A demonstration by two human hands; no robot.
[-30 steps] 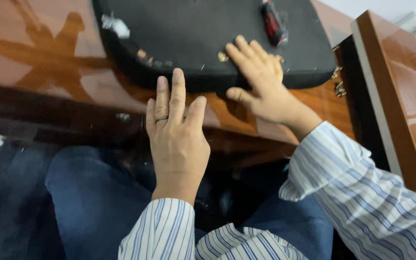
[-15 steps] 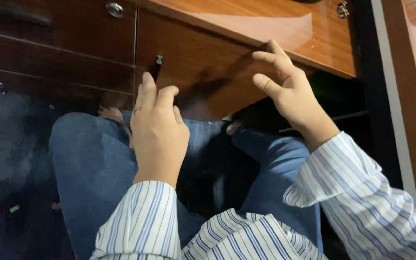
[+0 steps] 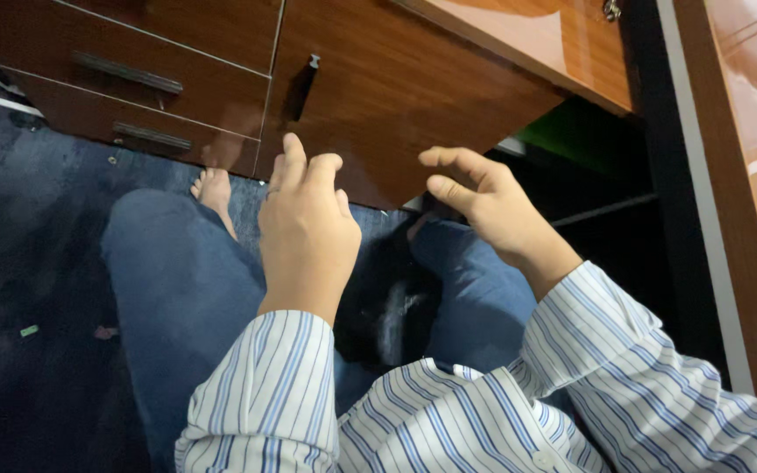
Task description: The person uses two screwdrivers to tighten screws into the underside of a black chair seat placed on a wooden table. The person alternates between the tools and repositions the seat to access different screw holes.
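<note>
Both hands have dropped lower than half a second ago, below the worktop [image 3: 519,39] edge. The left hand [image 3: 307,232] is now at the bottom edge of the brown cabinet door [image 3: 396,96], fingers [image 3: 295,158] pressed together and reaching up to it. The right hand [image 3: 484,206] hangs just beside the door's lower corner, fingers [image 3: 449,159] curled and loosely spread (holding nothing). Blue-jeaned knees [image 3: 177,271] sit underneath.

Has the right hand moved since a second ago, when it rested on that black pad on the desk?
Yes. The right hand has come down off the desktop and now hangs open below the desk edge, by the wooden cabinet door, holding nothing.
</note>
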